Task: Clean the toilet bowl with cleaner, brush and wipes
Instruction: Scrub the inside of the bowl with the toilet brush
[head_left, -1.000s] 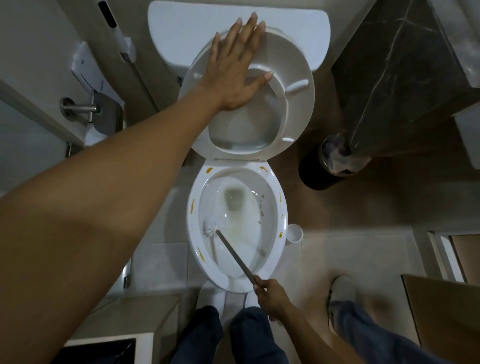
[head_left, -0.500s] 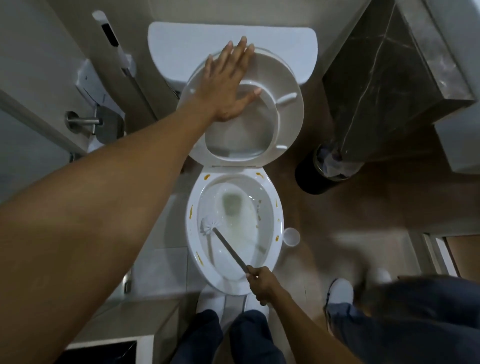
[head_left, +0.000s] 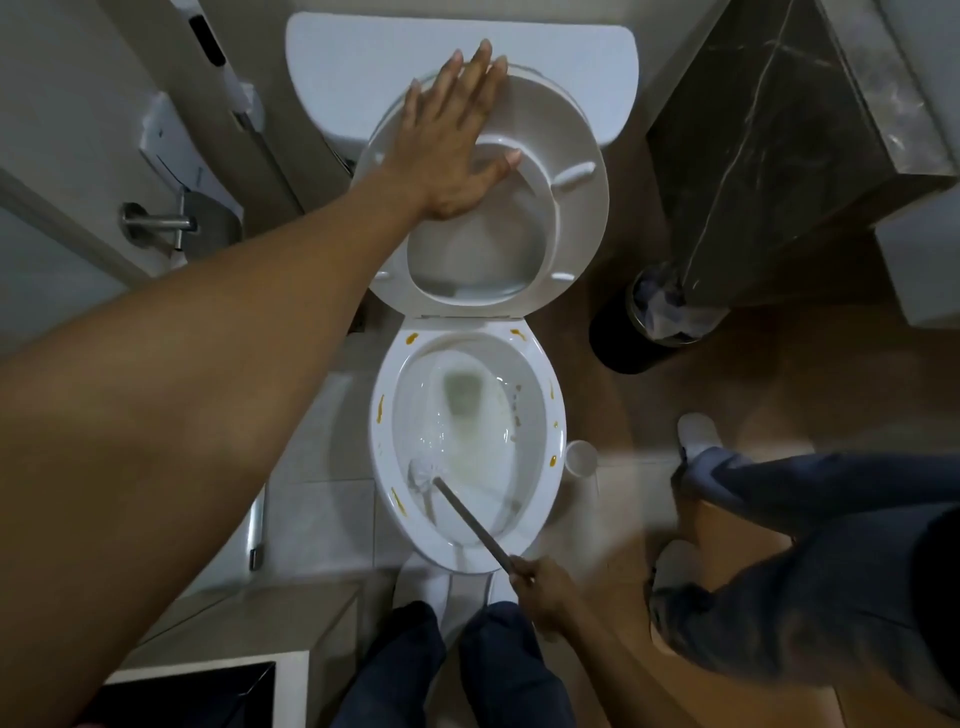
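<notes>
1. Left hand (head_left: 451, 150): fingers straight and spread, palm pressed flat on the raised seat (head_left: 582, 208), which leans against the tank (head_left: 363, 62).
2. Right hand (head_left: 540, 587): fingers curled round the brush (head_left: 470, 514) handle at the bowl's near edge.
3. Brush: white head inside the bowl (head_left: 553, 457), at its near left wall.
4. Bowl: yellow-orange spots on the rim; cloudy water inside.
5. Bin (head_left: 618, 338): on the floor, right of the bowl.
</notes>
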